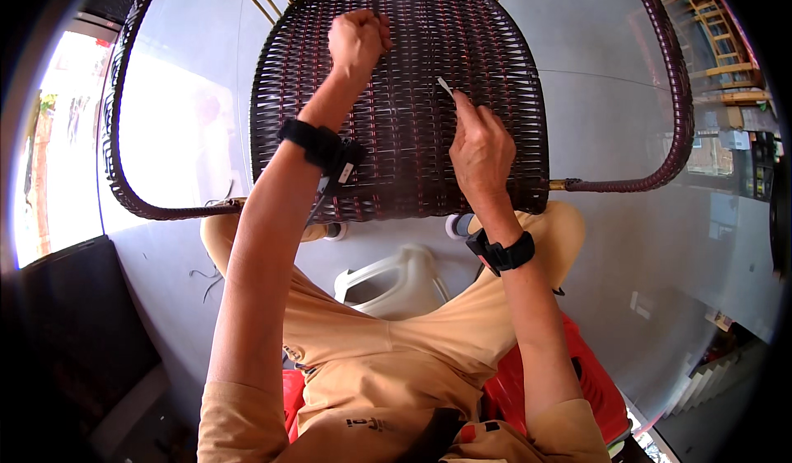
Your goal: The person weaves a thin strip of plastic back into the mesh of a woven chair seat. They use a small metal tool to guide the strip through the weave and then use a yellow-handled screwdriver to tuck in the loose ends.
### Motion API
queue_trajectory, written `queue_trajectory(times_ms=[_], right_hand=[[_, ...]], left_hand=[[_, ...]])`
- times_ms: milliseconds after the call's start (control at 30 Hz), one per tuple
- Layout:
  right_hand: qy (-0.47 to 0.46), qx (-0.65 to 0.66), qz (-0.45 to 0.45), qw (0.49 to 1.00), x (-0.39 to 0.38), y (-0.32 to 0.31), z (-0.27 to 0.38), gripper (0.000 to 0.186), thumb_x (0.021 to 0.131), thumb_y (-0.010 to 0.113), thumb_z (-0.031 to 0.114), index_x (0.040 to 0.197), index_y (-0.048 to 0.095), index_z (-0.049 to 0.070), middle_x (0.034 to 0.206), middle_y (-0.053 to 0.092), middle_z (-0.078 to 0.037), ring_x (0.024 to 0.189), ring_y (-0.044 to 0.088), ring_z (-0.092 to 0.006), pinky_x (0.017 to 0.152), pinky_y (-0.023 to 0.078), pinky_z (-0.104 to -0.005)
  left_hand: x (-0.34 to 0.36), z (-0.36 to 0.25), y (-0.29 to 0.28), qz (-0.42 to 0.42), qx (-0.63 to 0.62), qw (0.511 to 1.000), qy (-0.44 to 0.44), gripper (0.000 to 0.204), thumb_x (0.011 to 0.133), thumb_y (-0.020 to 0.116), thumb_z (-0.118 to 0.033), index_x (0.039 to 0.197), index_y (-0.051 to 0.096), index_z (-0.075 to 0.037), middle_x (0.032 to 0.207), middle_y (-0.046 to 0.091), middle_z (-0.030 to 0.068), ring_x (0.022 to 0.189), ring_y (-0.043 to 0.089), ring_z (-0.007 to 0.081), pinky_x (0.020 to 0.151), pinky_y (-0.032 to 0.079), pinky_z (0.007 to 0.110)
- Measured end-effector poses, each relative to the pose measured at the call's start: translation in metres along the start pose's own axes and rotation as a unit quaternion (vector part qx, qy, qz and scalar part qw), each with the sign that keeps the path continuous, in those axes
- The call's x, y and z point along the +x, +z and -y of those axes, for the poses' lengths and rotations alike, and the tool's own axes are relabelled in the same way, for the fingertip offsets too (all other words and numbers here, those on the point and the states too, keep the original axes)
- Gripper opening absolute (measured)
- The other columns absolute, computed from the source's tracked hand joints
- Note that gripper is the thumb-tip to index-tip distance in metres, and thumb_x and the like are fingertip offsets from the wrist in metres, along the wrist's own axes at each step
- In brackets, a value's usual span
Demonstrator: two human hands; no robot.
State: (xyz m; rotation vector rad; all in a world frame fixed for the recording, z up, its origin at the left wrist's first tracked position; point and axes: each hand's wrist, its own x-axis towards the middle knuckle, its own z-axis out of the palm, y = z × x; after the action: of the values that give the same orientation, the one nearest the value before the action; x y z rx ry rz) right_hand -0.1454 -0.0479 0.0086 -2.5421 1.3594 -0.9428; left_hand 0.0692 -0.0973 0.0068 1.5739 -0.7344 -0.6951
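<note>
In front of me is a chair seat of dark brown and reddish woven wicker [412, 153], with a wicker-wrapped armrest loop on either side. My left hand [359, 42] is closed in a fist over the upper left part of the weave. Whatever its fingers hold, if anything, is hidden. Near the middle right of the weave, my right hand [481, 145] pinches a small, thin, whitish strip-like piece [445, 86] between thumb and forefinger. It points up and to the left, and I cannot tell its kind. Both wrists wear black straps.
The left armrest loop [113, 133] and right armrest loop [681, 116] curve around the seat. A pale plastic piece [404, 281] with openings lies on the grey floor between my legs. Red seating [590, 376] is beneath me. A dark panel [82, 314] stands at left, wooden frames [718, 34] at far right.
</note>
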Motion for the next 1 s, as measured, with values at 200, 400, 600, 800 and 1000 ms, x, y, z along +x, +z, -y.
queue_trajectory(times_ms=[200, 400, 600, 800, 1000], right_hand=[[0.003, 0.008, -0.003, 1.000, -0.001, 0.000, 0.000, 0.028, 0.081, 0.063, -0.001, 0.108, 0.067, 0.006, 0.076, 0.063, -0.010, 0.067, 0.063, -0.0263, 0.059, 0.052, -0.0356], [0.004, 0.025, 0.001, 1.000, -0.001, -0.001, -0.003, 0.028, 0.081, 0.062, -0.002, 0.108, 0.066, 0.006, 0.076, 0.063, -0.010, 0.067, 0.063, -0.0273, 0.059, 0.052, -0.0357], [0.000, 0.026, 0.001, 1.000, 0.000, -0.001, -0.005, 0.028, 0.081, 0.062, -0.002, 0.108, 0.066, 0.005, 0.078, 0.064, -0.011, 0.068, 0.063, -0.0286, 0.059, 0.052, -0.0367], [-0.001, 0.036, -0.012, 0.999, -0.002, 0.002, -0.007, 0.029, 0.081, 0.063, -0.001, 0.108, 0.066, 0.006, 0.077, 0.064, -0.012, 0.068, 0.064, -0.0289, 0.060, 0.052, -0.0366], [-0.009, 0.009, -0.006, 1.000, 0.000, 0.002, -0.003, 0.027, 0.082, 0.062, 0.001, 0.108, 0.066, 0.006, 0.076, 0.064, -0.012, 0.067, 0.064, -0.0292, 0.058, 0.052, -0.0369]], left_hand=[[0.005, 0.009, 0.000, -0.009, -0.005, 1.000, -0.002, 0.023, 0.085, 0.046, 0.002, 0.078, 0.067, 0.003, 0.068, 0.065, 0.0086, 0.056, 0.063, 0.0132, 0.052, 0.052, 0.025], [0.012, 0.015, 0.006, -0.050, 0.028, 0.998, -0.039, 0.020, 0.088, 0.048, -0.002, 0.085, 0.066, 0.003, 0.072, 0.063, 0.0062, 0.057, 0.059, 0.0124, 0.053, 0.048, 0.024], [0.034, 0.024, 0.006, -0.064, 0.083, 0.994, -0.019, 0.022, 0.083, 0.053, -0.006, 0.077, 0.074, -0.008, 0.067, 0.069, 0.0046, 0.060, 0.068, 0.0130, 0.064, 0.054, 0.025], [0.064, 0.050, 0.007, -0.073, 0.305, 0.939, 0.143, 0.016, 0.080, 0.058, -0.002, 0.087, 0.072, -0.006, 0.078, 0.070, 0.0092, 0.066, 0.068, 0.0145, 0.064, 0.055, 0.025], [0.008, -0.026, -0.028, 0.099, 0.018, 0.994, 0.041, 0.020, 0.095, 0.046, -0.012, 0.107, 0.058, 0.000, 0.089, 0.068, 0.0107, 0.075, 0.067, 0.0174, 0.071, 0.055, 0.031]])
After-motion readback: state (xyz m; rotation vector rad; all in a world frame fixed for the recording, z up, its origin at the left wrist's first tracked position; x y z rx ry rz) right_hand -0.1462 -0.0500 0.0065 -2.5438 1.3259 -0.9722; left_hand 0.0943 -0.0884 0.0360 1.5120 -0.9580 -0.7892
